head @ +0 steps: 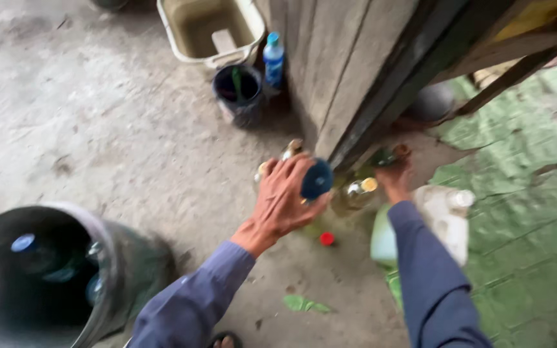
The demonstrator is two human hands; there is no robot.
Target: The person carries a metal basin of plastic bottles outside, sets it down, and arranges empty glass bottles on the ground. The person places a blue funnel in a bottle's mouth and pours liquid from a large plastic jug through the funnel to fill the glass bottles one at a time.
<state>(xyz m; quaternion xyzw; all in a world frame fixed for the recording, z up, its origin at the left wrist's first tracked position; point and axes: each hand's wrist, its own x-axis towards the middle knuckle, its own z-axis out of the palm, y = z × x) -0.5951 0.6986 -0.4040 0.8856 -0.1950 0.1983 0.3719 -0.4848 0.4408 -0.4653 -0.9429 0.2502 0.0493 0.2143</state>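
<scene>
Blue is the cap [317,180] under the left hand [286,200], whose fingers curl around this bottle top just beside the wooden post [349,71]. The right hand [394,175] closes on a dark bottle [381,156] at the foot of the post. A red cap [327,239] lies near the post, on the floor.

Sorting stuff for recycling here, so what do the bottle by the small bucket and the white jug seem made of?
The bottle looks like clear plastic: see-through body, blue cap and band. The white jug looks like matte, opaque plastic with a moulded neck, though blur leaves it uncertain. The small bucket seems dark plastic.
</scene>
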